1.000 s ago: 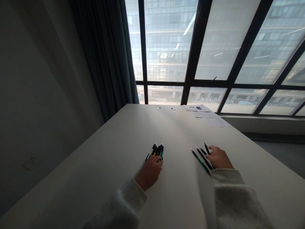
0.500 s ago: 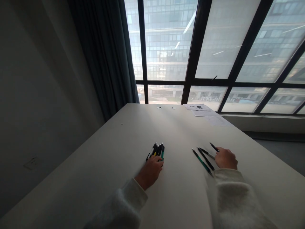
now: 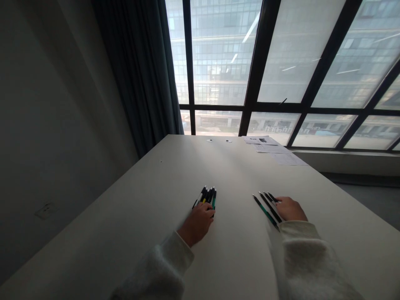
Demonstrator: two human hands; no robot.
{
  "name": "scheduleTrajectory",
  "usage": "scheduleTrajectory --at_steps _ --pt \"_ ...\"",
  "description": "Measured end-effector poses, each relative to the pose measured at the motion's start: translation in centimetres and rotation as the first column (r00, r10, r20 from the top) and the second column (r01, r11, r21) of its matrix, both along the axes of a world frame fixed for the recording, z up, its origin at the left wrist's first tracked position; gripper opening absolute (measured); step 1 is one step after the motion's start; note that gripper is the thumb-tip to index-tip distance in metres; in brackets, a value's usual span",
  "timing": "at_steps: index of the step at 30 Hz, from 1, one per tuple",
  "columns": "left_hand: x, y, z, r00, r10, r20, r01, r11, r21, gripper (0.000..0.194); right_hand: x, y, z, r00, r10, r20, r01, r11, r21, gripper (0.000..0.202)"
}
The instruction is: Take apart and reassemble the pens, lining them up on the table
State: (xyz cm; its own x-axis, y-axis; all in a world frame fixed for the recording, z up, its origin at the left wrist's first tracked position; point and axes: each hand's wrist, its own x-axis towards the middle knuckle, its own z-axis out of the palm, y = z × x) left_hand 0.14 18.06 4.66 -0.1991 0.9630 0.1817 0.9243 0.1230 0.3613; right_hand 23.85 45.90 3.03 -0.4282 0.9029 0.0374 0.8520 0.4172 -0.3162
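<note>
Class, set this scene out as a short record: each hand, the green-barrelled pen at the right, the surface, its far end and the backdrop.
Left hand: over the near part of a pen bunch; grip partly hidden
Right hand: at the rightmost of four slanted pens
Green-barrelled pen: leftmost of those four
Surface: white table
Far end: printed sheets, right side
Backdrop: dark curtain left of black-framed window

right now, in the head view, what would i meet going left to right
Wall socket, dark curtain, left hand, green-and-black pen at the edge of the spread-out row, right hand.
</note>
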Motion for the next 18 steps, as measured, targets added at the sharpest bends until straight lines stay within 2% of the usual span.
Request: scheduleTrajectory --at_steps 8,14,18 --pt "0.1 0.1 0.4 1.0 0.016 0.018 -0.016 1.0 -0.018 0.024 -0.2 -0.2 -0.2 0.995 -0.098 -0.021 0.099 0.994 0.045 0.031" --pt "0.5 0.0 1.3 0.995 0.07 0.076 -0.065 0.996 -0.062 0.024 -0.2 0.1 -0.5 0.996 -0.086 -0.004 0.086 0.995 0.052 0.028" --pt "0.5 -0.1 1.3 0.995 0.091 0.037 -0.088 0.994 -0.068 0.016 -0.4 0.1 -0.4 0.996 -0.094 -0.001 0.094 0.991 0.098 0.032"
